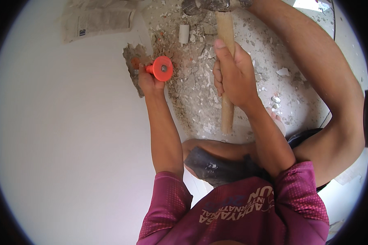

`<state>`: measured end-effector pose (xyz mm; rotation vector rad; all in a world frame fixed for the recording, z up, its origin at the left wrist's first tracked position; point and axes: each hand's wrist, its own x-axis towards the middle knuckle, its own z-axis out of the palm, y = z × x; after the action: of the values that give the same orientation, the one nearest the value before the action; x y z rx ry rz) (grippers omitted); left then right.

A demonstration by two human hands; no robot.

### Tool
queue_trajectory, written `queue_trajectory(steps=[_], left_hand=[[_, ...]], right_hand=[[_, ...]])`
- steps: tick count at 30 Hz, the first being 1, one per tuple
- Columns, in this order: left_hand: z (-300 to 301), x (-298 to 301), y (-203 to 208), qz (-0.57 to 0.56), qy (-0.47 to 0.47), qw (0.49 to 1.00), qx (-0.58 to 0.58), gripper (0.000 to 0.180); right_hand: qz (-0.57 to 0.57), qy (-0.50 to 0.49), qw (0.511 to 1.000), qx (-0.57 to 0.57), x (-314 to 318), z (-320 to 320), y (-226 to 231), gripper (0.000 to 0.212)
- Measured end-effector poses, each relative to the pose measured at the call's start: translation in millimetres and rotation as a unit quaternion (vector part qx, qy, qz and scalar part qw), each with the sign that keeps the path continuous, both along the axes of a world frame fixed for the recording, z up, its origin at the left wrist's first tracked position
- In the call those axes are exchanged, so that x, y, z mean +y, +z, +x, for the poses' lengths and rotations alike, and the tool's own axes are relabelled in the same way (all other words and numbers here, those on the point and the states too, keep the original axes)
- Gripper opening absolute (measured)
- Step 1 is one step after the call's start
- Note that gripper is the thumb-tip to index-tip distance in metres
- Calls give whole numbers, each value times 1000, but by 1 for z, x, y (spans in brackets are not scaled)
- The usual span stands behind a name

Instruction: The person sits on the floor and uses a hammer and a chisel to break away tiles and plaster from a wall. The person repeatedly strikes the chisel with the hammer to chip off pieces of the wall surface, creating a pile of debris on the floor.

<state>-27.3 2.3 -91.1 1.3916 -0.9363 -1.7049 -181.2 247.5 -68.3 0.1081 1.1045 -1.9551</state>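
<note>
hammer handle [226, 28]: matt wood | hammer head [212, 5]: scuffed metal | chisel guard [161, 76]: smooth plastic | wall [77, 122]: smooth | rubble [200, 90]: rough

Chisel [162, 68] left of hammer [225, 29], hole [131, 54] in wall [69, 122], rubble [194, 96] on floor [302, 106]

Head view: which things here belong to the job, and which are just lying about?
Seem to belong:
orange-guarded chisel, in the left hand
wooden-handled hammer, in the right hand
chipped-out patch at the left hand

Lying about:
rubble
short white cylinder
brownish printed sheet, perhaps a sack
</note>
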Motion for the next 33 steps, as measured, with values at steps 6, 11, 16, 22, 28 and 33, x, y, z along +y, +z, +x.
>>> queue_trajectory(steps=[6, 11, 16, 22, 28, 33], left_hand=[[8, -13, -16, 9, -19, 999, 34, 35], [-9, -3, -14, -52, 7, 998, -28, 26], [-18, 5, -10, -78, 56, 995, -33, 19], [-20, 1, -8, -57, 79, 995, 1, 13], [-32, -9, 0, -28, 88, 992, 87, 7], [-38, -26, 1, -21, 96, 990, 103, 10]], right_hand=[[10, 8, 999, -32, 5, -2, -2, 38], [31, -3, 999, -12, 8, -1, 0, 41], [13, -59, 998, 10, 14, -3, 5, 38], [94, -98, 980, 148, 24, -13, 22, 39], [-74, -343, 933, 71, 24, -19, 58, 37], [-39, -223, 969, 95, -34, 69, 3, 34]])
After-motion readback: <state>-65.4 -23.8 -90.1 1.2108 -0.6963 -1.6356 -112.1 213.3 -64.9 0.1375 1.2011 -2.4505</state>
